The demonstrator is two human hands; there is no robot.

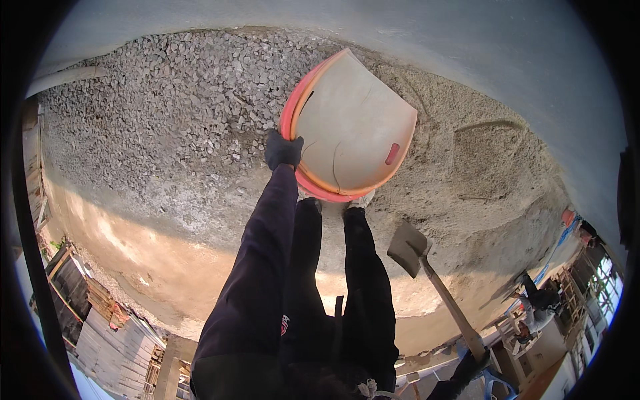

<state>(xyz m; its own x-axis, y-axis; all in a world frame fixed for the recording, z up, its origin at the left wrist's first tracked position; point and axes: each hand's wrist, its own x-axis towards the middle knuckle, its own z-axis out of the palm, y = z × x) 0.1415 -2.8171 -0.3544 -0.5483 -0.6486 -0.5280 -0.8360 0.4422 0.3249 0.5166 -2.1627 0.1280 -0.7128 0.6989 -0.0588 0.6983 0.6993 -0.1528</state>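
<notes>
My left hand (pixel 283 149), in a dark glove, is closed on the left rim of a nested stack of scoop-shaped plastic pans (pixel 353 123). The pan on top has a grey, cement-stained inside, an orange rim and a slot near its right edge. A red rim shows beneath it. The stack lies in front of my feet, where gravel meets sand. At the lower right, my right hand (pixel 471 367) is wrapped round the wooden handle of a shovel (pixel 450 300). The shovel's grey, dirt-coated blade (pixel 408 248) hangs over the ground to the right of my legs.
Grey gravel (pixel 180 93) spreads to the left, and damp sand (pixel 493 157) is heaped to the right. A smooth wall (pixel 467 40) curves along the far side. Boards (pixel 113 353) lie at the lower left. Another person (pixel 539 300) is at the far right near lumber.
</notes>
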